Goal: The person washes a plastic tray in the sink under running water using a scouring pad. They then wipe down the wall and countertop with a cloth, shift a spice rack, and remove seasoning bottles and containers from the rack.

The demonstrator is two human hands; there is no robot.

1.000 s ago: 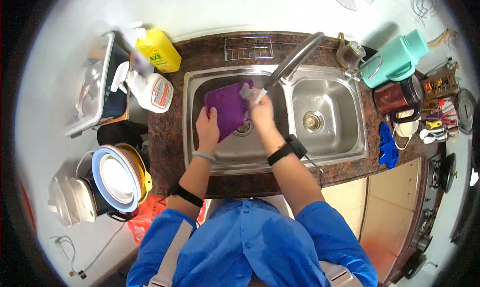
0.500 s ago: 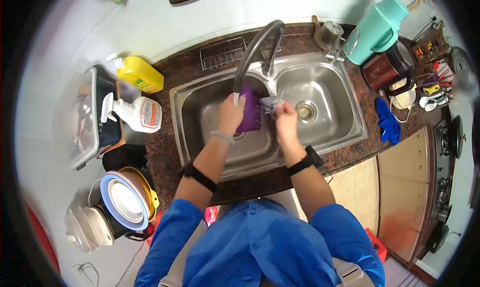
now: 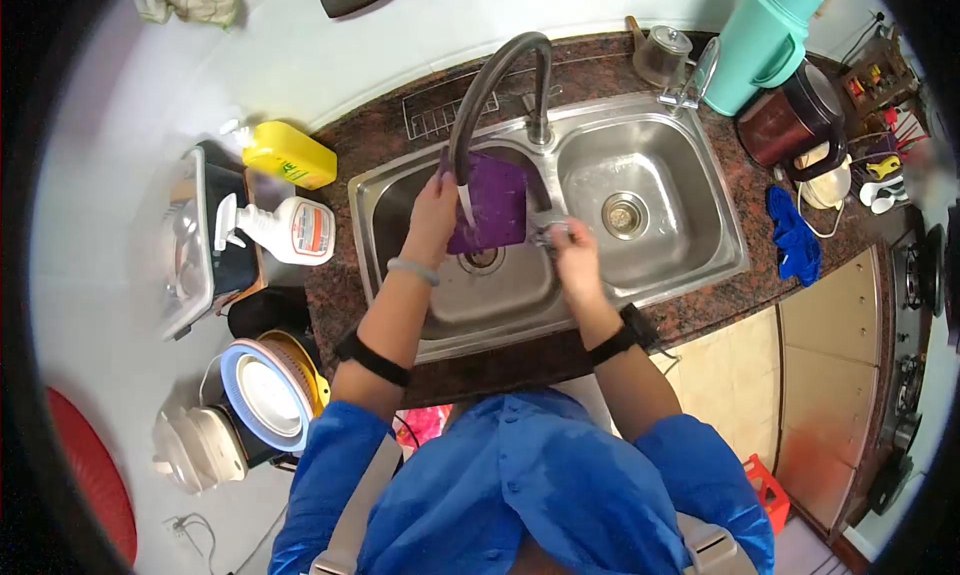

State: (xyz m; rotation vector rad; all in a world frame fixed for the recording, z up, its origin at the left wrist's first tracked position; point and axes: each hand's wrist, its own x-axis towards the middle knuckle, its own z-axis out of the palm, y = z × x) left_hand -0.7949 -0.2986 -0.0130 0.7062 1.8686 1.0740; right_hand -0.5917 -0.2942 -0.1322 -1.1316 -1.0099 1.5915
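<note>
- head view, your left hand: you have your left hand (image 3: 433,220) closed on the left edge of the purple sheet (image 3: 500,200), which is held tilted over the left basin (image 3: 510,300), beneath the curved faucet (image 3: 478,90).
- head view, your right hand: your right hand (image 3: 577,260) pinches a grey scrubber (image 3: 548,227) beside the sheet's right edge; you cannot tell here whether the two touch.
- head view, how far along: the handling at the sink looks midway. the sheet is under the spout but not set down, and the scrubber is not put aside. the pale streak below the spout may be water or the nozzle, and how clean the sheet is cannot be told.
- head view, what differs: half a second ago less of the sheet's face showed; now it shows broader. a second ago your right hand was over the sheet near the spout; now it is off to the right.
</note>
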